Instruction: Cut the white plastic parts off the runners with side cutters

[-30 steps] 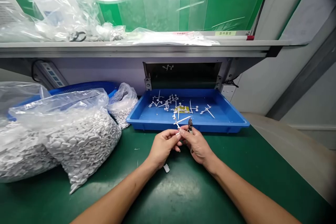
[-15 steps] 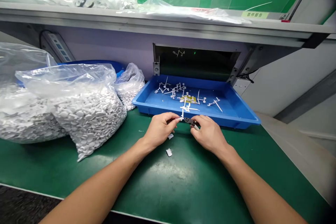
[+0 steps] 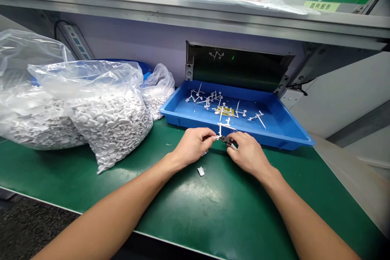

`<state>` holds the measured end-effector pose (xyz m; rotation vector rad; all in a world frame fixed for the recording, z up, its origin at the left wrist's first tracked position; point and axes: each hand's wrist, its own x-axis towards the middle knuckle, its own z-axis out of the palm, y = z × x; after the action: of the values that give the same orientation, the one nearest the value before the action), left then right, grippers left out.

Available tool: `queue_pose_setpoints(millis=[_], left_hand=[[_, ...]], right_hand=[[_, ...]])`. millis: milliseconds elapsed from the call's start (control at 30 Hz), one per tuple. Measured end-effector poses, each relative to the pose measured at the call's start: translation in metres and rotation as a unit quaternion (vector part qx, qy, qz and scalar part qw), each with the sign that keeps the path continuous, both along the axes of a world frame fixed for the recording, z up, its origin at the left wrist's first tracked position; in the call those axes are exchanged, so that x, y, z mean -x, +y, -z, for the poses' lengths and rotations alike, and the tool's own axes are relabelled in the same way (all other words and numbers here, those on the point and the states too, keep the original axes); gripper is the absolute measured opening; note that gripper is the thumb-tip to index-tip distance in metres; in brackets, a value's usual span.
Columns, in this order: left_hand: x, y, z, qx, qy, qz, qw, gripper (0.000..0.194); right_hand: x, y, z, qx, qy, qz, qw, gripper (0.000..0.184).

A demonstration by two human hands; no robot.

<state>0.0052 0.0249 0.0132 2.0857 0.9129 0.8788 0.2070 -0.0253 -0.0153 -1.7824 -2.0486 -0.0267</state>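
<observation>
By a blue plastic tray (image 3: 274, 137) on a green mat (image 3: 207, 207), a white plastic stick (image 3: 219, 124) is pinched by the left hand (image 3: 192, 145), and black cutters (image 3: 226, 140) by the right hand (image 3: 249, 153).

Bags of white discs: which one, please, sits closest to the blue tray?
The smallest bag, behind the big front bag, beside the tray's left corner.

Tray (image 3: 258, 136): solid bright blue. Sprue (image 3: 220, 128): white plastic. Side cutters (image 3: 227, 141): dark head, white grip. Bench mat (image 3: 195, 219): green, pale scuffed patch. Discs (image 3: 112, 126): white, in clear bag. Card (image 3: 226, 111): yellow, dark print
</observation>
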Motion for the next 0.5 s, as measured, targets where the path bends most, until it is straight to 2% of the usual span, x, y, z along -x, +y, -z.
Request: queue_pose_setpoints(millis=[133, 267, 500], left_hand=[[0.000, 0.000, -0.001, -0.037, -0.008, 0.011, 0.999, 0.014], [0.002, 0.002, -0.003, -0.096, 0.016, 0.022, 0.995, 0.015], [0.000, 0.004, 0.000, -0.083, 0.023, 0.025, 0.996, 0.015]], right_hand=[[0.001, 0.000, 0.001, 0.004, -0.050, 0.012, 0.999, 0.017], [0.003, -0.001, 0.001, 0.034, -0.042, 0.009, 0.998, 0.010], [-0.008, 0.002, -0.006, 0.135, 0.128, -0.026, 0.982, 0.026]])
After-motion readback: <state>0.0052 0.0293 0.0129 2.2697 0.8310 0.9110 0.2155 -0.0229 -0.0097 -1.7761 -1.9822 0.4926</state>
